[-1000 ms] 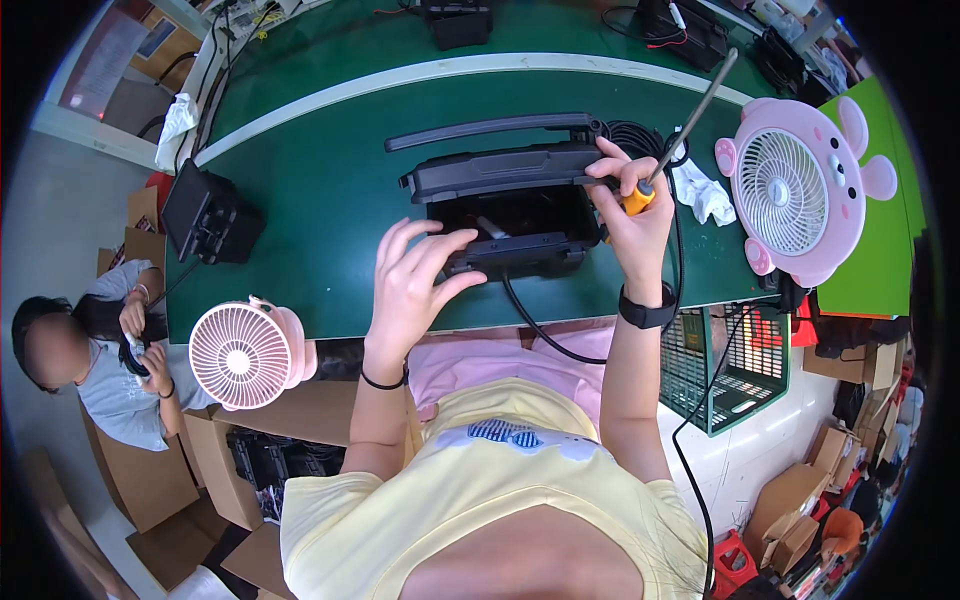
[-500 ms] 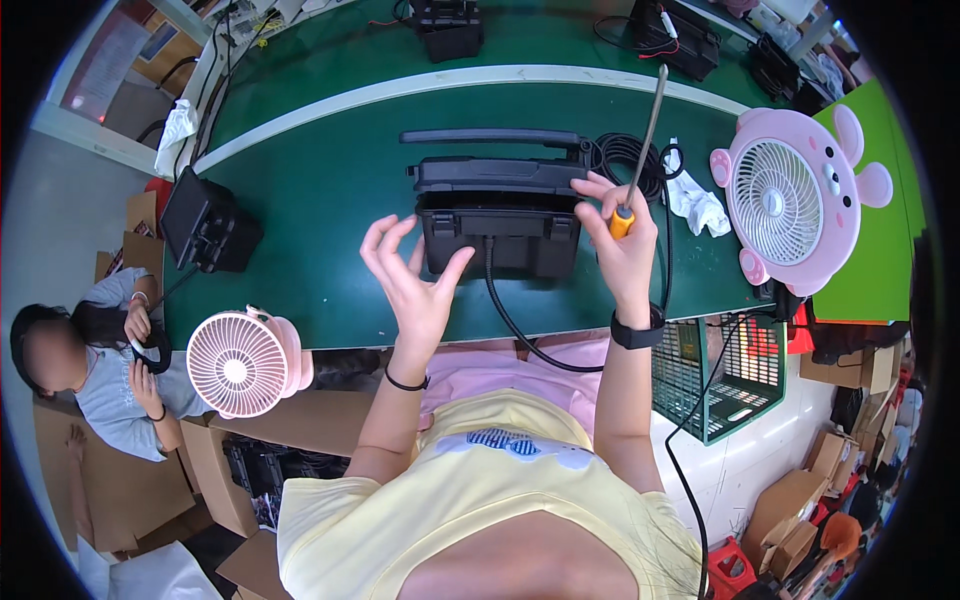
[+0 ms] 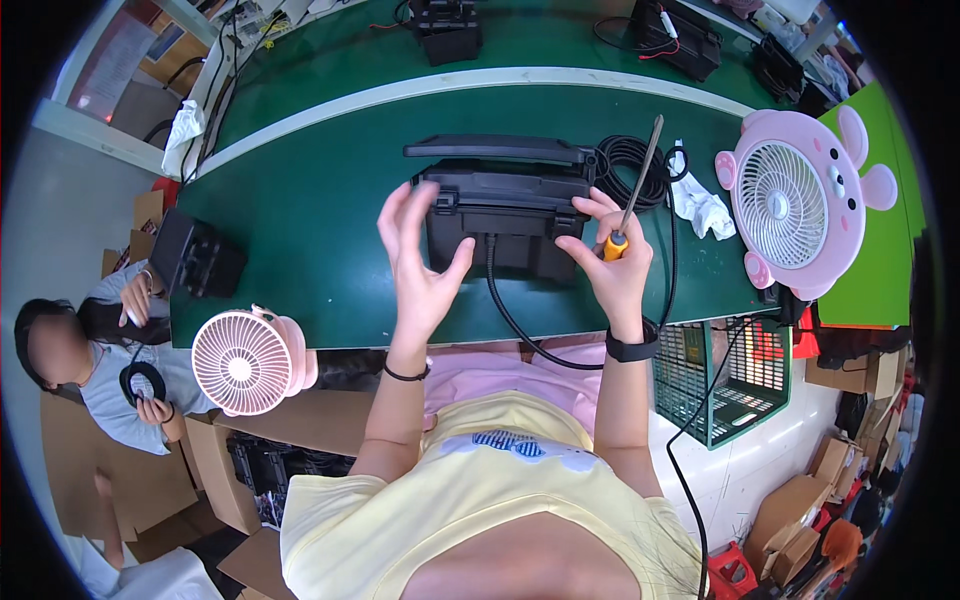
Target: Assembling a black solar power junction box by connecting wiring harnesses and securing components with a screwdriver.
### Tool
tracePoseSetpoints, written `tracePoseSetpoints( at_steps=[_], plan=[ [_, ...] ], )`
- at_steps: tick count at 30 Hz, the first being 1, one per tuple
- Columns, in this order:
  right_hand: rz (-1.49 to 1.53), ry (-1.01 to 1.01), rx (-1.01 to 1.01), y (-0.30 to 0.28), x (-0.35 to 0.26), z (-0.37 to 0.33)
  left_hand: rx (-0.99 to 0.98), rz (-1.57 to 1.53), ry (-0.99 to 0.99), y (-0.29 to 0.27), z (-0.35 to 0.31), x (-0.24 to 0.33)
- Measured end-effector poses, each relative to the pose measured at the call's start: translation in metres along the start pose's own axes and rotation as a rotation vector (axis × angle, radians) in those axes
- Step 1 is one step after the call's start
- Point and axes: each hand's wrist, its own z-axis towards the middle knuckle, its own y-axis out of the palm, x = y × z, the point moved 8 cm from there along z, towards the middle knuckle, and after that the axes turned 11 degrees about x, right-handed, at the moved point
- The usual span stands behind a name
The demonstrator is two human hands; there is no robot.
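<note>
Left hand: bare, thumb and fingers spread wide in a C shape at the left front of a black case; the fingertips are blurred beside the left latch, and whether they press on it cannot be told.
Right hand: holds a screwdriver by its yellow handle, the metal shaft pointing up and away from the person; thumb and forefinger, slightly parted, are at the right latch.
Black case: sits on the green worktop between the 2 hands, its lid down; a flat black panel shows behind the lid.
Cables: 1 black cable leaves the front of the case and curves over the near edge; a black coil lies just beyond the case's right end, near crumpled white tissue.
Fans: 2, both pink; a large animal-shaped fan at the right, a small round fan at the left near edge.
Far left: a dark, boxy unit on the worktop; nearby, a co-worker holds a looped black lead.
Lower right: a green plastic crate below the worktop.
</note>
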Motion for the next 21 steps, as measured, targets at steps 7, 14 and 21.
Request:
tracePoseSetpoints(
  at_steps=[7, 14, 21],
  plan=[
    [-0.167, -0.040, 0.188, -0.006, -0.013, -0.003, -0.059, -0.182, 0.030, 0.011, 0.009, -0.004],
    [-0.258, -0.082, 0.155, -0.001, -0.022, -0.011, -0.047, -0.206, -0.038, 0.014, 0.012, -0.003],
    [0.069, 0.141, 0.131, 0.001, 0.013, -0.002, -0.040, -0.155, -0.015, 0.013, 0.011, -0.003]
  ],
)
